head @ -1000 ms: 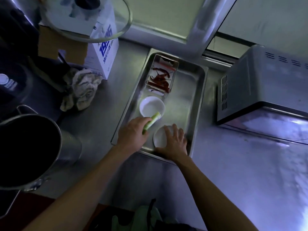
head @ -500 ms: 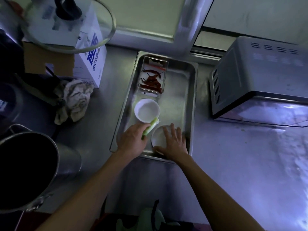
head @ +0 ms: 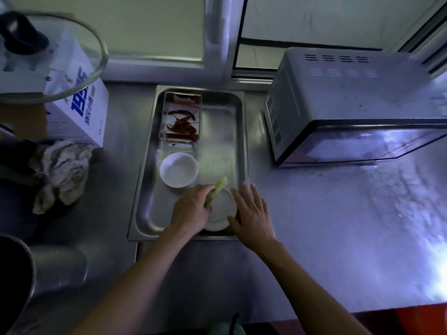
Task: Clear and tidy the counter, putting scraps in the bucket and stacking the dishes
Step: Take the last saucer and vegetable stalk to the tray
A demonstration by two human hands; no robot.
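Large steel bucket (head: 14,281) seen at near left, on the steel counter (head: 338,226). Pale green vegetable scrap (head: 216,191) is pinched in the left hand (head: 191,212), held over the near small white round dish (head: 221,211). Right hand (head: 252,213) is spread flat, fingers extended, thumb at that dish's right rim. Dish sits at the near right of the long stainless steel tray (head: 145,189). Second white round dish (head: 179,169) lies just beyond in the tray. Farther back, dried red chillies (head: 183,123) are held in a small rectangular steel container (head: 182,117). Crumpled grey rag (head: 60,170) lies left; silver microwave (head: 350,105) stands right.
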